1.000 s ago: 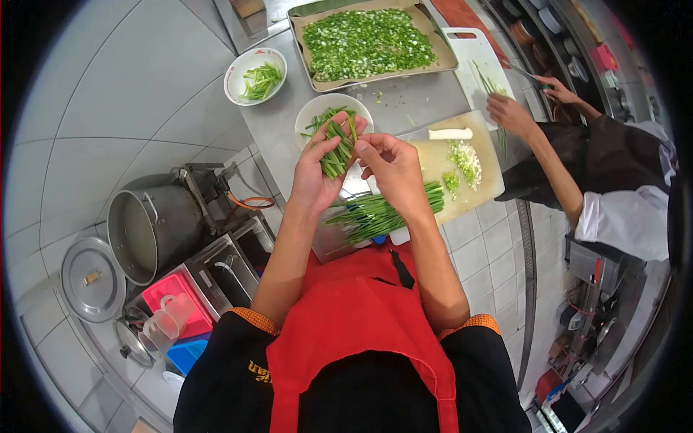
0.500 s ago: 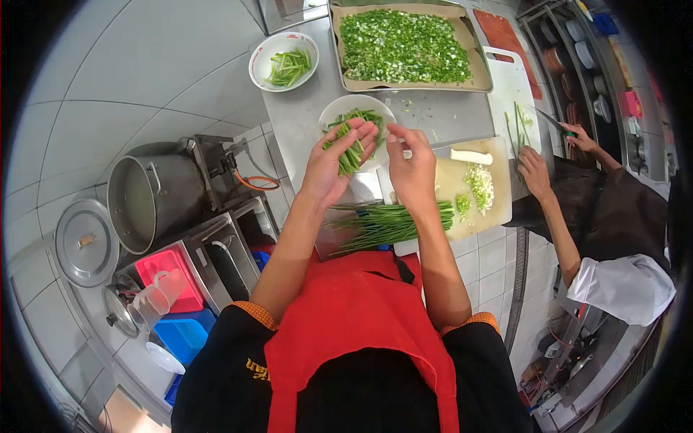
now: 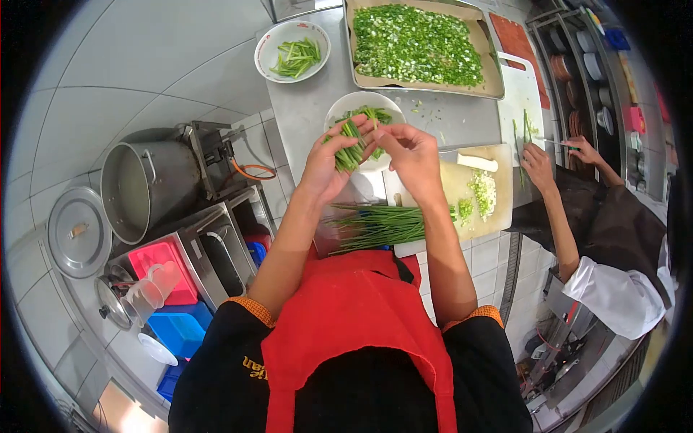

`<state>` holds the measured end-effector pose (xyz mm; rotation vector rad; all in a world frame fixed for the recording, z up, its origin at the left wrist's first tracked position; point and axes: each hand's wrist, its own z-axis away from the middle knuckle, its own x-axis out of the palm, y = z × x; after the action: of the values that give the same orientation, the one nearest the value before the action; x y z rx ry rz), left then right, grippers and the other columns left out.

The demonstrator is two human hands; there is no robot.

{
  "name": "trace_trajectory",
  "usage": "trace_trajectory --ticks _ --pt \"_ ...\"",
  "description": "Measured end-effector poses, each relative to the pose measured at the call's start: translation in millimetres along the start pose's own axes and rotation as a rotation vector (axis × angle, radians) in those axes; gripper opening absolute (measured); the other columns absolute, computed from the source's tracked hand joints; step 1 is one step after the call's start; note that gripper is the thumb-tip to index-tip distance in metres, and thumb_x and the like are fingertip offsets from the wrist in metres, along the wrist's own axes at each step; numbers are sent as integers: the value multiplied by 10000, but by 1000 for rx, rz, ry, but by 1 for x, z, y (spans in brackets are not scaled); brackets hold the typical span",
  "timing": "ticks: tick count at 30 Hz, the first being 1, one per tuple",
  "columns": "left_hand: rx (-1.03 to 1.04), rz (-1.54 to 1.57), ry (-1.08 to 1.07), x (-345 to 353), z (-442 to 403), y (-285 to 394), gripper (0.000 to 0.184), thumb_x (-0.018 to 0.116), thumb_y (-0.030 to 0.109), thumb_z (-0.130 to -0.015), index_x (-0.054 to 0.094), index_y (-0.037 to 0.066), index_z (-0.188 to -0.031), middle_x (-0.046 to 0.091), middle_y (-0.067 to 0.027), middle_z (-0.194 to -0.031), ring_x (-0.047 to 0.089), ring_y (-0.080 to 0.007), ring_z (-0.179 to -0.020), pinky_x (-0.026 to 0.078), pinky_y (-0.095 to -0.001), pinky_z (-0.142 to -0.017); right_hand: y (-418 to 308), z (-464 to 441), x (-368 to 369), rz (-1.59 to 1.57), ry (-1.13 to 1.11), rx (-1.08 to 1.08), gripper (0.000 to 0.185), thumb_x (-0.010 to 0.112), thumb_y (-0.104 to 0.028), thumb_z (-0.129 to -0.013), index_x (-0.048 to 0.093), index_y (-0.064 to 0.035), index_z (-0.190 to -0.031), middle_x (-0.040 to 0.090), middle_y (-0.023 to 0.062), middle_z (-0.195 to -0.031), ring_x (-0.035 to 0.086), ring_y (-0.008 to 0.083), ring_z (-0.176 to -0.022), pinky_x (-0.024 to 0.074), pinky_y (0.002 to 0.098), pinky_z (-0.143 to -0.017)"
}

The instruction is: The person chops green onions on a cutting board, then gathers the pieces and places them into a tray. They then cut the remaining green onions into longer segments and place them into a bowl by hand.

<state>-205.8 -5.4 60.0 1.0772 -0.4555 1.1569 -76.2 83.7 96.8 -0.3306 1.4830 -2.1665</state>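
My left hand (image 3: 328, 164) holds a bunch of cut green stalks (image 3: 349, 146) on its palm and fingers. Close beside it, my right hand (image 3: 415, 155) has thumb and index finger pinched at the end of a stalk near the left fingertips. Below both hands is a white bowl (image 3: 393, 110) with more cut green pieces, partly hidden by the hands. Long green stalks (image 3: 379, 227) lie nearer my body, crossing under my right forearm. A yellowish cutting board (image 3: 498, 216) carries chopped white and green bits and a white-handled tool (image 3: 477, 162).
A lined tray (image 3: 419, 47) of chopped greens stands at the back, beside a bowl of green strips (image 3: 296, 58). At right, a co-worker's hands (image 3: 538, 166) work with a knife on a white board (image 3: 521, 90). A large pot (image 3: 133, 191) stands at left.
My right hand has moved away from the left and come back to its fingertips. The view has shifted. The co-worker's hands and knife have come closer together over the white board.
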Motion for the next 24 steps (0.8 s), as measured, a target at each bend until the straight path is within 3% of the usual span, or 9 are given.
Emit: trace_trajectory --ticks 5,7,11,13,16,21,23,24 --pt "-44 136 -30 -10 0 2 582 403 -30 -822 398 -84 -1401 487 -229 -1418 495 -326 -1335 419 -440 -1141 -50 -45 23 235 -103 -119 211 671 -100 -908 705 66 -1033 738 147 -908 671 119 -741 530 253 -717" --pt "-9 143 -23 -6 0 3 649 406 -17 -784 367 -80 -1429 472 -217 -1434 447 -315 -1377 378 -444 -1171 -55 -65 35 178 -48 -480 281 686 -182 -910 720 23 -1099 733 64 -886 639 128 -775 526 266 -700" --pt "6 231 -90 -11 -3 5 682 413 -15 -769 355 -75 -1446 467 -200 -1442 452 -299 -1372 364 -437 -1182 -58 -41 24 237 -38 -387 276 721 -183 -871 735 -2 -1079 727 95 -906 626 139 -782 512 290 -685" --pt "15 212 -60 -11 -3 6 720 416 -3 -759 333 -66 -1472 444 -194 -1471 453 -300 -1368 350 -426 -1185 -38 -30 10 679 -106 -349 269 745 -157 -827 734 3 -1043 699 123 -880 610 170 -740 496 322 -669" --pt "5 238 -189 -17 -9 1 743 424 15 -760 317 -58 -1491 422 -184 -1500 450 -300 -1367 341 -415 -1183 -9 -20 12 611 -76 -413 229 755 -134 -803 731 5 -983 665 127 -850 592 200 -697 479 338 -649" --pt "-16 118 -194 -19 -8 3 753 428 22 -766 293 -66 -1501 387 -192 -1527 431 -311 -1380 340 -414 -1179 6 -14 20 579 -50 -423 143 699 -93 -847 701 26 -925 646 133 -829 601 225 -700 481 349 -642" --pt "-19 119 -176 -15 -8 3 750 427 16 -767 288 -74 -1499 378 -204 -1528 423 -316 -1387 337 -418 -1182 5 -8 23 487 22 -388 106 640 -51 -856 668 43 -898 621 202 -836 622 370 -749 509 427 -725" --pt "-18 132 -181 -14 -8 3 747 425 8 -768 282 -84 -1496 368 -221 -1529 410 -320 -1398 332 -421 -1186 6 -5 22 489 19 -387 106 640 -51 -856 668 43 -898 621 202 -836 622 370 -749 509 427 -725"
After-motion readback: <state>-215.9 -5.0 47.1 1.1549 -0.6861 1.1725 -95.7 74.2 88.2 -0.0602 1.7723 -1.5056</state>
